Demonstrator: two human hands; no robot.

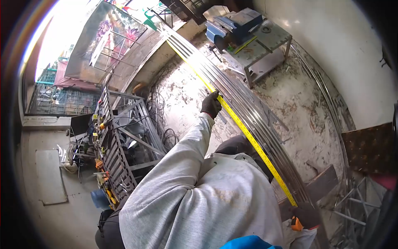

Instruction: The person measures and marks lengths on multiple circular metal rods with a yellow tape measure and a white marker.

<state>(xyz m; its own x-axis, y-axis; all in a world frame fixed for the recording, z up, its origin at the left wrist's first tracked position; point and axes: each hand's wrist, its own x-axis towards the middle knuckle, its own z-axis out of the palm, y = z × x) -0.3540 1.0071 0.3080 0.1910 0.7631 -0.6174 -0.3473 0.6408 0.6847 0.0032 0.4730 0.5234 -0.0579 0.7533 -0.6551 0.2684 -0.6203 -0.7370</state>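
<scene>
A yellow measuring tape is drawn out along a bundle of long, shiny metal tubes. My left hand, in a dark glove, is stretched forward and closed on the tape's blade at the near edge of the tubes. At the lower right, my gloved right hand is wrapped round the orange-and-black tape measure case, where the yellow blade ends. Past my left hand the blade runs on towards the far end of the tubes.
A metal worktable with a blue machine stands beyond the tubes. On the left are a slatted metal rack with tools and coiled cable. A wooden board lies at the right, and more tubes line the wall.
</scene>
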